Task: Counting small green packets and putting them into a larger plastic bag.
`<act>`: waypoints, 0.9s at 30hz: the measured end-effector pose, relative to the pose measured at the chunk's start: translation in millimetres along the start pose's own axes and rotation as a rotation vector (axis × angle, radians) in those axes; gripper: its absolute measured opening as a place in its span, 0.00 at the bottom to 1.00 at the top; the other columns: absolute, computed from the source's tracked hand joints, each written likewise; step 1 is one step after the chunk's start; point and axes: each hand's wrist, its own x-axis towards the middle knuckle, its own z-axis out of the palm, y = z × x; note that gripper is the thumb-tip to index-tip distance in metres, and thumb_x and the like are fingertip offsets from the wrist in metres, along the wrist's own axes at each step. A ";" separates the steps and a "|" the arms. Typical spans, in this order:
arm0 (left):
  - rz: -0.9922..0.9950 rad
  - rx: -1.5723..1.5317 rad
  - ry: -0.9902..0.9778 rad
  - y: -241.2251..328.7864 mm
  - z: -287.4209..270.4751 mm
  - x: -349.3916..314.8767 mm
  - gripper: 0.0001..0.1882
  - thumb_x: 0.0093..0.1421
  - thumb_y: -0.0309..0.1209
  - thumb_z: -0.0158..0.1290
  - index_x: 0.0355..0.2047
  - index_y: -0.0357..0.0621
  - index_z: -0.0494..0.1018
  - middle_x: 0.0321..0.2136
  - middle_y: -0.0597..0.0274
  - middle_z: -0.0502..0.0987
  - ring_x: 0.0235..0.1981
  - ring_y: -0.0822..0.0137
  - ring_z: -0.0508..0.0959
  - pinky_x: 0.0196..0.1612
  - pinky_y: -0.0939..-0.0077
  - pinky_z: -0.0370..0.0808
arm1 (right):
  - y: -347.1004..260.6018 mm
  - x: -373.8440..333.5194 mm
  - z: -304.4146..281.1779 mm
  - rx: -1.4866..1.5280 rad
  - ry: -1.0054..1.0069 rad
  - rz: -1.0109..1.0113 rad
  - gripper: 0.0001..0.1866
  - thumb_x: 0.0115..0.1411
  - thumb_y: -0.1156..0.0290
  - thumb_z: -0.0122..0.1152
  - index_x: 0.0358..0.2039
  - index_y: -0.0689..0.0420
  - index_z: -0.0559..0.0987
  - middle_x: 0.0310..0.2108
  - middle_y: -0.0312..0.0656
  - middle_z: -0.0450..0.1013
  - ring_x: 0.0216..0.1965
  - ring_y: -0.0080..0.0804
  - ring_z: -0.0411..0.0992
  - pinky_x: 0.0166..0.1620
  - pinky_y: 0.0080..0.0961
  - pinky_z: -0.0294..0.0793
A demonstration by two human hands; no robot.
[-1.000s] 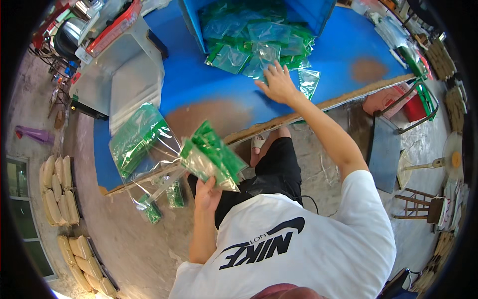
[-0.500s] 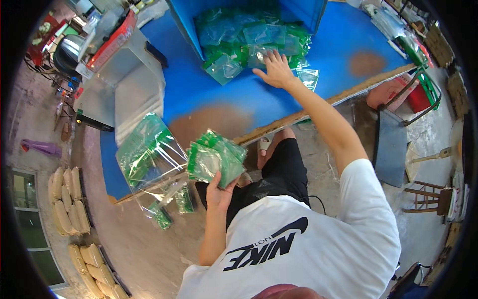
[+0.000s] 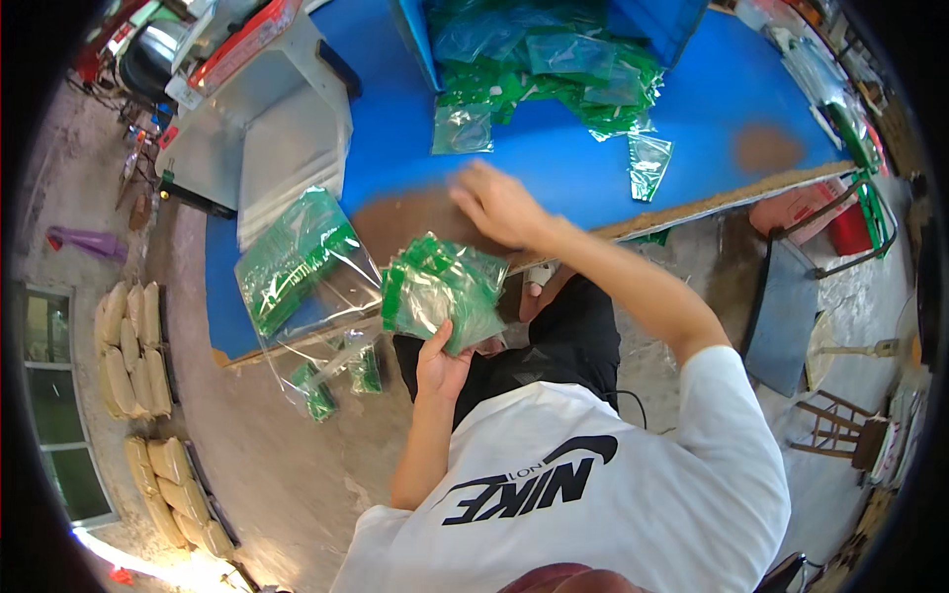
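My left hand (image 3: 444, 368) grips a fanned stack of small clear plastic bags with green edges (image 3: 447, 296), held in front of my lap. My right hand (image 3: 499, 206) hovers over the worn brown patch of the blue table, to the right of and beyond that stack. Motion smears its fingers, and I cannot make out anything in them. Farther away, a loose heap of similar green and clear bags (image 3: 554, 84) spills from an open-fronted blue bin (image 3: 415, 44). One bag (image 3: 648, 166) lies apart on the table, right of the heap.
Left on the blue table (image 3: 583, 178) stands a clear-sided tray (image 3: 292, 138). A large clear bag of green packets (image 3: 306, 262) hangs over the near edge, with small green packets (image 3: 364, 368) below. At right are a metal-framed chair (image 3: 786, 292) and a wooden stool (image 3: 850, 435).
My right hand has left the heap and come back toward the stack in my left hand. The view has shifted slightly; my left hand still holds the bags.
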 end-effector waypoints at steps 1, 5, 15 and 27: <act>-0.013 0.017 -0.008 -1.4 3.8 -2.9 0.23 0.63 0.26 0.56 0.59 0.40 0.67 0.53 0.58 0.75 0.57 0.57 0.74 0.61 0.57 0.71 | 21.7 15.3 6.6 -0.112 0.206 -0.016 0.20 0.67 0.58 0.52 0.52 0.58 0.75 0.56 0.54 0.70 0.56 0.50 0.68 0.59 0.48 0.66; -0.014 -0.021 0.080 -0.1 -19.4 -9.4 0.26 0.62 0.24 0.55 0.61 0.41 0.65 0.56 0.56 0.73 0.58 0.56 0.73 0.62 0.53 0.70 | 59.5 16.1 7.1 -0.402 -0.046 -0.076 0.24 0.67 0.51 0.50 0.54 0.55 0.75 0.59 0.54 0.68 0.61 0.48 0.66 0.65 0.55 0.57; 0.021 -0.015 -0.002 14.6 -35.4 -9.2 0.25 0.65 0.28 0.53 0.61 0.39 0.65 0.58 0.54 0.72 0.60 0.54 0.71 0.63 0.50 0.69 | 48.3 -70.7 -87.4 -0.477 0.452 0.492 0.36 0.61 0.41 0.57 0.47 0.68 0.77 0.51 0.66 0.71 0.54 0.64 0.68 0.56 0.54 0.67; -0.107 0.234 -0.089 10.5 1.0 -8.2 0.27 0.62 0.23 0.57 0.61 0.40 0.64 0.55 0.57 0.73 0.56 0.60 0.75 0.59 0.60 0.74 | -15.6 -104.4 -73.0 -0.025 0.256 0.455 0.07 0.60 0.75 0.61 0.40 0.59 0.79 0.39 0.45 0.77 0.44 0.49 0.75 0.54 0.37 0.73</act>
